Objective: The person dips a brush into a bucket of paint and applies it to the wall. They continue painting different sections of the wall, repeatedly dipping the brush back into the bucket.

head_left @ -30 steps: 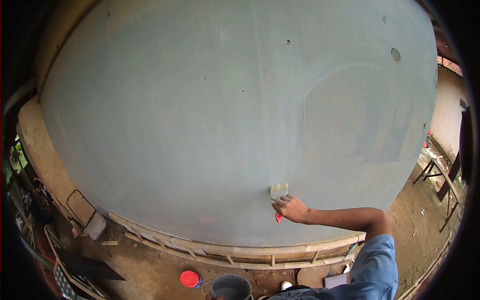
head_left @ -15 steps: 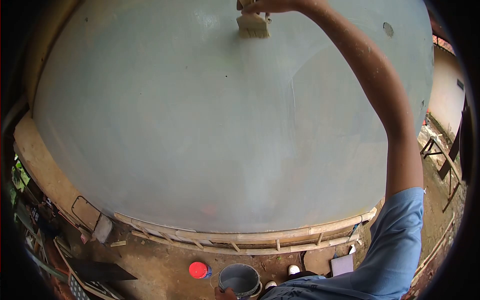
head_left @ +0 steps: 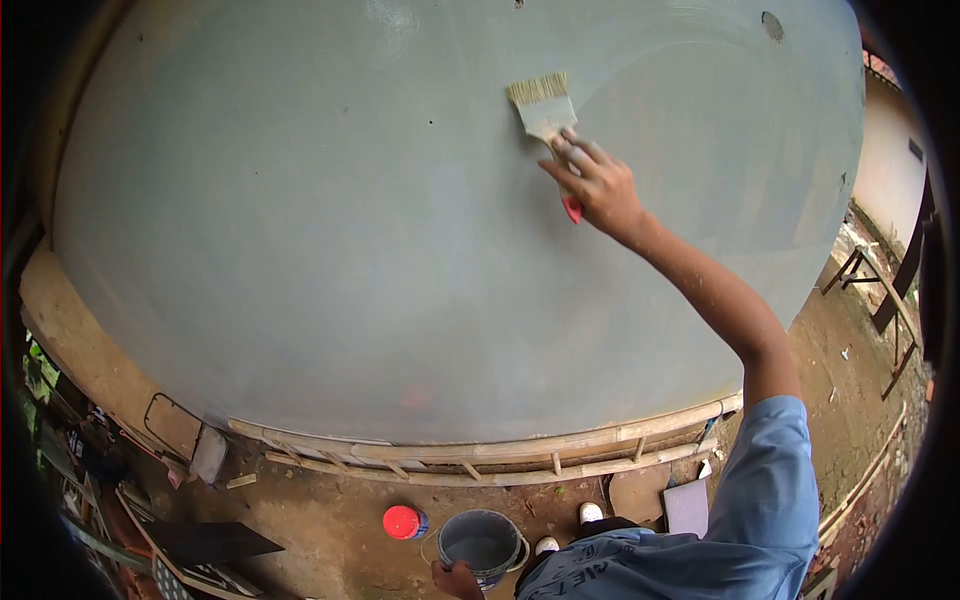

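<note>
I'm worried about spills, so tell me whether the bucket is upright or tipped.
Upright: the bucket opens upward, and grey contents show inside, below its rim.

Partly seen: wall [head_left: 380, 260], brush handle [head_left: 572, 208], left hand [head_left: 457, 582].
Wall runs off the far edge. Right hand [head_left: 600, 187] covers mid-handle. Left hand, at the bucket [head_left: 480, 523], cut by near edge, hold unclear. Clutter [head_left: 88, 455] at left too dark to sort.

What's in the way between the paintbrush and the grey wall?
Nothing that I can see. The right hand holds the paintbrush up close to the grey wall, and the bamboo ladder is low down, well away from it.
</note>
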`<action>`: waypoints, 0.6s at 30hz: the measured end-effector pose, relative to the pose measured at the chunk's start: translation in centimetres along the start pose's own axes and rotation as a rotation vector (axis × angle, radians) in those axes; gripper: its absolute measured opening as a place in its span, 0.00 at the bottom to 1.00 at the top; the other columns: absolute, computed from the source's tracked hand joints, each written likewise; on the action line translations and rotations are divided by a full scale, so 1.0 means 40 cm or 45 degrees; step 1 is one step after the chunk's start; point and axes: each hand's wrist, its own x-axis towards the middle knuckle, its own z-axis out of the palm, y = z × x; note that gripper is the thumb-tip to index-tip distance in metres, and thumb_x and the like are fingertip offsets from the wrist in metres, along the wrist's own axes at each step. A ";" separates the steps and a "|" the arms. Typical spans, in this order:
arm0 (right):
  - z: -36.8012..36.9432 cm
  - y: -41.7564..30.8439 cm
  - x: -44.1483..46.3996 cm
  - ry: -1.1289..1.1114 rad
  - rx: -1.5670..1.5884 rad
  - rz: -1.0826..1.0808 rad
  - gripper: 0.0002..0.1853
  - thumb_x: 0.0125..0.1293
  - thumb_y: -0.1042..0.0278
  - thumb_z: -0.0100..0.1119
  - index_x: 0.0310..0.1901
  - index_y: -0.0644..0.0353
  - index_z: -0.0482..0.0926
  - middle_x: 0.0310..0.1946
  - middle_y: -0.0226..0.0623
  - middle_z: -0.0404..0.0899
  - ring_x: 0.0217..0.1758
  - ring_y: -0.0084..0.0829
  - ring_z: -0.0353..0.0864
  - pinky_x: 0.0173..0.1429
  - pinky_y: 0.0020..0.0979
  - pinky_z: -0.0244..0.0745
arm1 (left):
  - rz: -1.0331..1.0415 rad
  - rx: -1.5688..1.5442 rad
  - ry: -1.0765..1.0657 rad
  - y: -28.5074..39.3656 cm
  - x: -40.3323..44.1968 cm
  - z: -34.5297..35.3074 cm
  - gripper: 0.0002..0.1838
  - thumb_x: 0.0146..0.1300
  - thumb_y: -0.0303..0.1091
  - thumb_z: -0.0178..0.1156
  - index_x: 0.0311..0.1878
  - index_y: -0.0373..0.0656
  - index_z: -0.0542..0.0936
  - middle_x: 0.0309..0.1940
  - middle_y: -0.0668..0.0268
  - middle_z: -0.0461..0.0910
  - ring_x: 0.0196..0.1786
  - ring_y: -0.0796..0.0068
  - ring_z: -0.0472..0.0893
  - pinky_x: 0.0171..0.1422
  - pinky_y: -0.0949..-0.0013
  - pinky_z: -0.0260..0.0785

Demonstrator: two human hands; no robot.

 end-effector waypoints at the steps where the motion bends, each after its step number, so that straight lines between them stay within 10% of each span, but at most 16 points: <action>1: -0.004 -0.087 -0.155 -0.100 0.100 0.066 0.23 0.47 0.72 0.68 0.49 0.44 0.85 0.57 0.33 0.79 0.62 0.35 0.79 0.47 0.31 0.82 | -0.001 -0.001 0.006 -0.002 0.004 -0.002 0.05 0.46 0.28 0.57 0.26 0.39 0.74 0.22 0.54 0.73 0.27 0.56 0.69 0.36 0.53 0.64; 7: -0.149 -0.541 -0.851 -0.867 0.534 0.204 0.20 0.58 0.64 0.61 0.54 0.46 0.81 0.56 0.36 0.78 0.60 0.37 0.79 0.41 0.34 0.79 | -0.001 0.015 0.040 -0.011 0.026 -0.013 0.05 0.46 0.28 0.57 0.26 0.39 0.74 0.22 0.54 0.73 0.27 0.57 0.69 0.36 0.54 0.64; 11: -0.099 -0.585 -0.915 -1.325 0.818 0.412 0.16 0.60 0.66 0.59 0.51 0.47 0.80 0.49 0.32 0.80 0.53 0.38 0.82 0.41 0.39 0.82 | 0.020 0.016 0.057 -0.011 0.051 -0.005 0.05 0.46 0.28 0.57 0.26 0.39 0.74 0.22 0.54 0.73 0.27 0.57 0.69 0.37 0.54 0.64; 18: -0.043 -0.057 -0.215 -1.008 1.087 0.341 0.09 0.56 0.63 0.64 0.26 0.57 0.76 0.22 0.46 0.76 0.30 0.53 0.73 0.33 0.47 0.69 | 0.068 -0.001 0.012 0.020 0.064 0.030 0.05 0.46 0.28 0.57 0.26 0.38 0.74 0.23 0.54 0.73 0.28 0.57 0.69 0.37 0.54 0.64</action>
